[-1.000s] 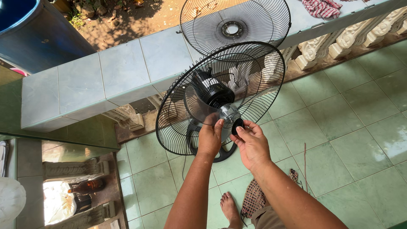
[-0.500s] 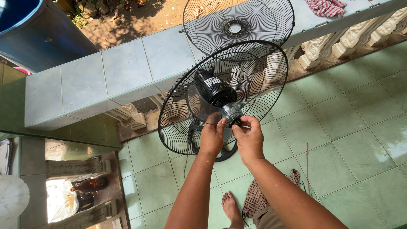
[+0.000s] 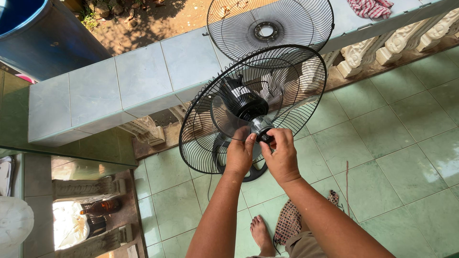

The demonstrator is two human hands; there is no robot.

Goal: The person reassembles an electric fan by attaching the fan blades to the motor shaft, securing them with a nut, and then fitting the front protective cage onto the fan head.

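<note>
A standing fan with its rear wire guard [image 3: 210, 114] and black motor [image 3: 239, 98] stands on the green tiled floor. A clear blade [image 3: 224, 119] with a silvery hub [image 3: 260, 125] sits on the shaft. My left hand [image 3: 239, 153] grips the blade at the hub. My right hand [image 3: 281, 155] pinches a small black cap [image 3: 266, 137] against the hub's front. The loose front guard [image 3: 270, 26] lies on the tiled ledge [image 3: 138, 76] behind the fan.
A blue barrel [image 3: 43, 33] stands at the top left beyond the ledge. A red checked cloth [image 3: 370, 7] lies on the ledge at the right. White balusters [image 3: 406, 40] line the wall. My bare foot [image 3: 260, 234] and a woven cloth [image 3: 287, 222] are below.
My right hand has carried the black cap up from just beside the hub onto its front. The left hand has stayed on the blade.
</note>
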